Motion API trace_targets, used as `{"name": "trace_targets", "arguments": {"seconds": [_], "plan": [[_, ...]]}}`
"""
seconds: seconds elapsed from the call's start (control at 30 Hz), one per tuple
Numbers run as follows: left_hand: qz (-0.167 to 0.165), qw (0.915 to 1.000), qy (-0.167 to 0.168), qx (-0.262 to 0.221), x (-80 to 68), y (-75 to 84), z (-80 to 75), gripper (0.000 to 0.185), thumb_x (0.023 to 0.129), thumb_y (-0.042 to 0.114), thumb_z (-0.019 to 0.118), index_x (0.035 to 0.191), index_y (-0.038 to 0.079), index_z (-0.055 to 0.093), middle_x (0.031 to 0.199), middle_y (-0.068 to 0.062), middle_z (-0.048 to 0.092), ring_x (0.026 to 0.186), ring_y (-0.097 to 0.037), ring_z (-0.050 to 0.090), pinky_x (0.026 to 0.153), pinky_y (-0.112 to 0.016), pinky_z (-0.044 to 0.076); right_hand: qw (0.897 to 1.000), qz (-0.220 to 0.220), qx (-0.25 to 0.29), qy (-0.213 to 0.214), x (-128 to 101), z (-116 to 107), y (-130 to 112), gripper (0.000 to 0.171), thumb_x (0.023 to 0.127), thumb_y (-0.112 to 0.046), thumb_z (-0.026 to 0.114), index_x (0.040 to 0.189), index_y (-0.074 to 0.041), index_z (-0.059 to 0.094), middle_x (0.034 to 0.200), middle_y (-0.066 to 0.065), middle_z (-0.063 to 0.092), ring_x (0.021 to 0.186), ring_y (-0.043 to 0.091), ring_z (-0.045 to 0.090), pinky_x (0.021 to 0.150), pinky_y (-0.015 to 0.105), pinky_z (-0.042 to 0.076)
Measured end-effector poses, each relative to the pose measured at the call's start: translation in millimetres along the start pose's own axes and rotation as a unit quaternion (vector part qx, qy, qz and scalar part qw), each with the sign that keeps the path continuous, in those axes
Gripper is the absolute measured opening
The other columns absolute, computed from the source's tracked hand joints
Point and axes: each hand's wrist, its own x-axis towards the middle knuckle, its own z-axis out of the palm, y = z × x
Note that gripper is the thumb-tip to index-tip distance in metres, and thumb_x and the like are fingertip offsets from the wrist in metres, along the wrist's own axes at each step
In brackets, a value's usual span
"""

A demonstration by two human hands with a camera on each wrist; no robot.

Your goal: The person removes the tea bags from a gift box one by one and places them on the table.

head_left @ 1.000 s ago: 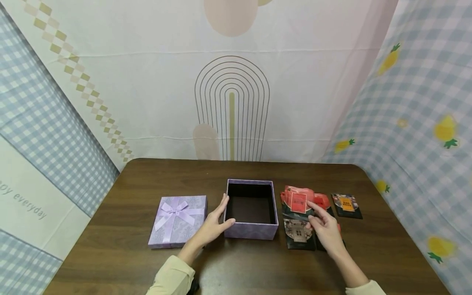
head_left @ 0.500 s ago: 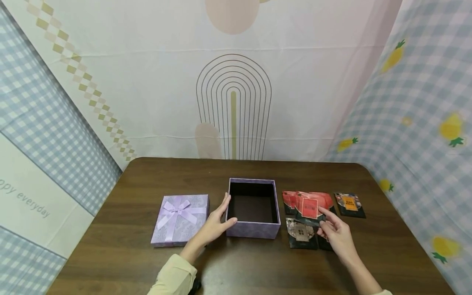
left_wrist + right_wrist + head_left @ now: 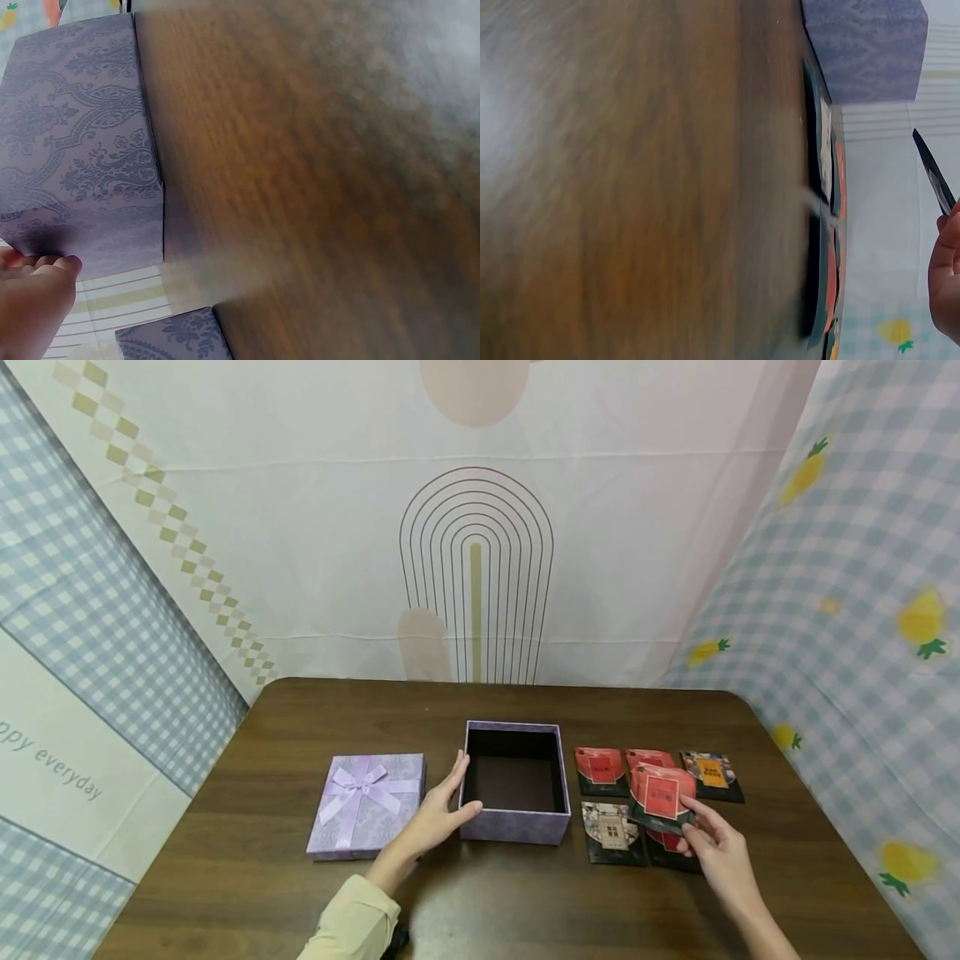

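An open purple patterned box [image 3: 514,781] [image 3: 79,142] [image 3: 866,45] stands in the middle of the brown table [image 3: 480,902]. My left hand [image 3: 438,814] [image 3: 30,300] rests against its left front corner, fingers straight along the wall. My right hand [image 3: 712,852] [image 3: 946,277] pinches a red and black packet [image 3: 660,795] [image 3: 934,176] lifted a little above several similar packets [image 3: 613,831] lying flat to the right of the box. A red packet [image 3: 602,770] and an orange-labelled one [image 3: 711,774] lie in the far row.
The box's lid [image 3: 366,803] with a lilac ribbon bow lies flat left of the box. Cloth backdrops hang close behind and on both sides of the table.
My right hand has carried the red packet rightwards and toward me, away from the box. One red packet now lies flat in the far row. The left hand has stayed on the box.
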Motion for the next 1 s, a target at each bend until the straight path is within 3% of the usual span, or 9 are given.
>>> {"name": "trace_targets", "arguments": {"seconds": [0.27,0.53,0.8,1.0], "plan": [[-0.013,0.9999,0.002,0.008,-0.5,3.4,-0.7,0.071,0.086,0.009,0.061,0.144,0.001,0.021,0.15,-0.014,0.009,0.136,-0.028,0.017,0.109,-0.046,0.017,1.0,0.023,-0.015,0.013,-3,-13,8,0.037,0.091,-0.002,0.046,0.128,0.002,0.045,0.074,-0.013,0.057,0.057,0.004,0.055,0.052,0.022,0.047],[-0.016,0.9999,-0.003,0.006,-5.0,37.6,-7.6,0.069,0.084,0.001,0.06,0.14,-0.01,0.021,0.147,-0.024,0.01,0.134,-0.037,0.018,0.106,-0.052,0.019,0.999,0.021,-0.009,0.027,-6,-20,18,0.034,0.09,0.0,0.047,0.124,-0.004,0.051,0.074,-0.015,0.058,0.056,0.004,0.055,0.051,0.021,0.047],[-0.01,0.9998,0.005,0.016,-0.7,7.1,-1.7,0.071,0.083,0.005,0.063,0.143,-0.002,0.023,0.15,-0.017,0.012,0.135,-0.03,0.02,0.107,-0.047,0.02,0.999,0.028,-0.008,0.041,-8,-27,28,0.032,0.09,0.0,0.049,0.12,-0.012,0.056,0.072,-0.012,0.057,0.055,0.005,0.055,0.05,0.021,0.046],[-0.005,1.0,0.001,0.004,-0.1,0.7,-1.5,0.072,0.085,0.011,0.062,0.144,0.001,0.022,0.15,-0.014,0.011,0.136,-0.028,0.018,0.108,-0.047,0.017,0.998,0.029,-0.035,0.053,-9,-32,35,0.031,0.09,0.0,0.049,0.119,-0.008,0.055,0.07,-0.011,0.055,0.054,0.004,0.055,0.05,0.021,0.046]]}}
